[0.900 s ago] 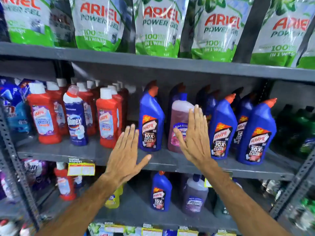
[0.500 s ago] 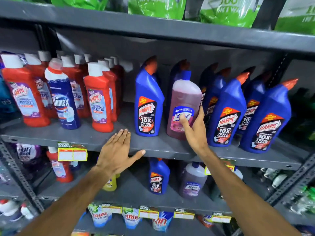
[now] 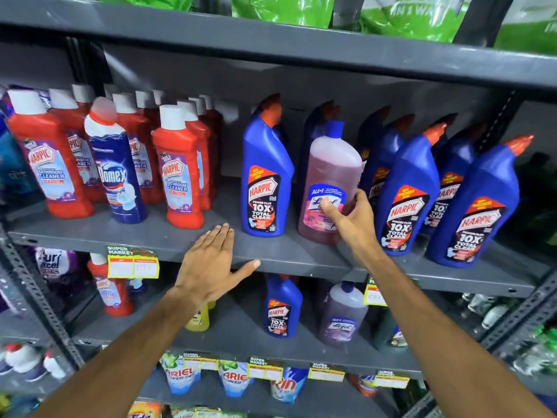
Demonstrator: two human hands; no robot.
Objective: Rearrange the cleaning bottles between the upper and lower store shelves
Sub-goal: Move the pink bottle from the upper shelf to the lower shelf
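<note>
head view: the person's right hand (image 3: 346, 220) is wrapped around the lower part of the pink bottle (image 3: 330, 188), thumb across its label, fingers curled round the right side. the bottle stands on the upper shelf (image 3: 180, 239), tipped a little, between a blue harpic bottle (image 3: 266, 176) on its left and more blue harpic bottles (image 3: 407, 194) on its right. whether its base is fully down on the shelf i can't tell.

the left hand (image 3: 211, 263) is flat and open, fingers together and stretched out, thumb spread wide, holding nothing. it hovers at the front edge of the upper shelf, just left of the nearest blue bottle.

further left on the same shelf stand rows of red bottles (image 3: 177, 173) with white caps, and one dark blue domex bottle (image 3: 116, 170) among them.

on the lower shelf (image 3: 241, 330) sit a small blue harpic (image 3: 281, 309), a pale purple bottle (image 3: 343, 315) just beside it, a red bottle (image 3: 110, 288) to the left, and a yellow bottle (image 3: 199, 319) partly hidden behind the left wrist.

green pouches (image 3: 286, 7) hang over the top shelf edge.
</note>
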